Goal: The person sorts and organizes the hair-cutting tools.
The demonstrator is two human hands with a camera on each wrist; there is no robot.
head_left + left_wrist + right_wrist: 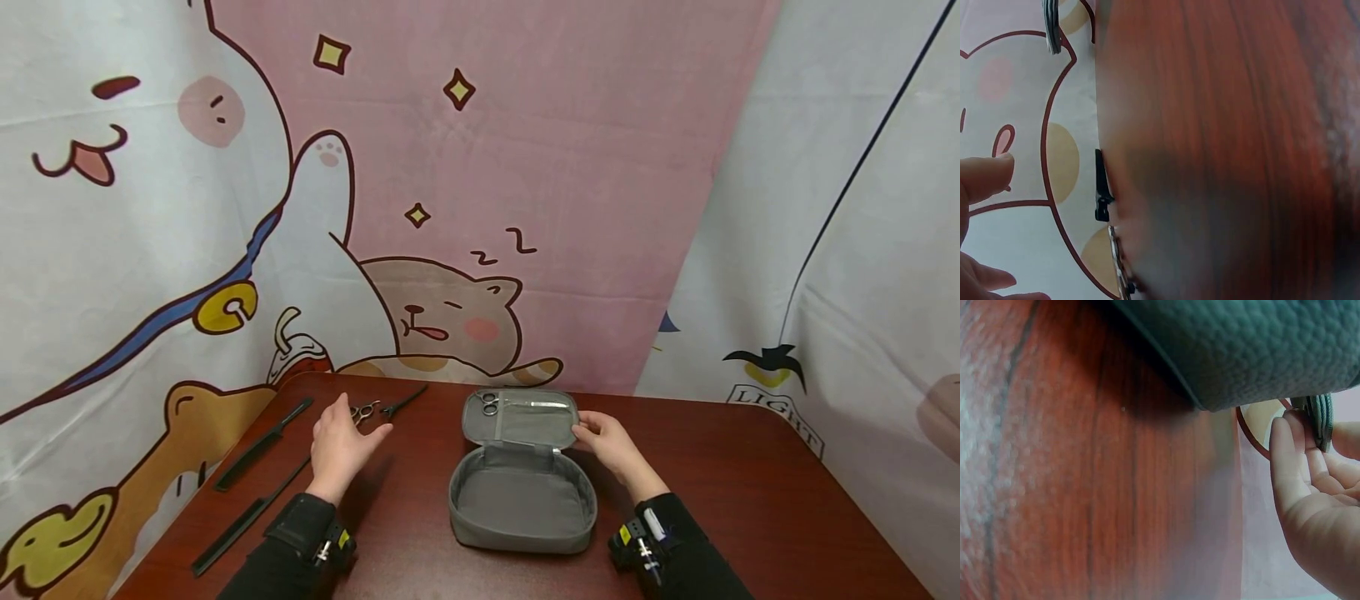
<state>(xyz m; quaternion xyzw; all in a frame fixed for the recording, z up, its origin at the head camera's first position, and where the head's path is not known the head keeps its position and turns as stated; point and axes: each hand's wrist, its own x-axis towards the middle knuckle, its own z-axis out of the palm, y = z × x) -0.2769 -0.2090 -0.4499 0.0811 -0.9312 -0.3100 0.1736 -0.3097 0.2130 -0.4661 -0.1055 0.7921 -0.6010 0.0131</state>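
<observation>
A grey zippered case (pixel 525 533) stands unfolded on the table, its lid (pixel 517 433) leaning back. My right hand (pixel 609 446) pinches the lid's right edge; the right wrist view has thumb and fingers on either side of that edge (pixel 1322 425). Behind the lid's clear pocket are a pair of scissors (pixel 489 405) and a slim silver tool (pixel 551 405). My left hand (pixel 343 446) hovers with spread fingers and holds nothing. Just beyond it lie metal scissors (pixel 366 412), partly hidden by the hand, and a black hair clip (pixel 405 402).
Two black combs lie at the left of the table: a shorter comb (pixel 262 446) farther back and a long-tailed comb (pixel 238 525) nearer, its tail reaching toward my left hand. The dark red table (pixel 750 500) ends against a cartoon-printed cloth (pixel 585 208).
</observation>
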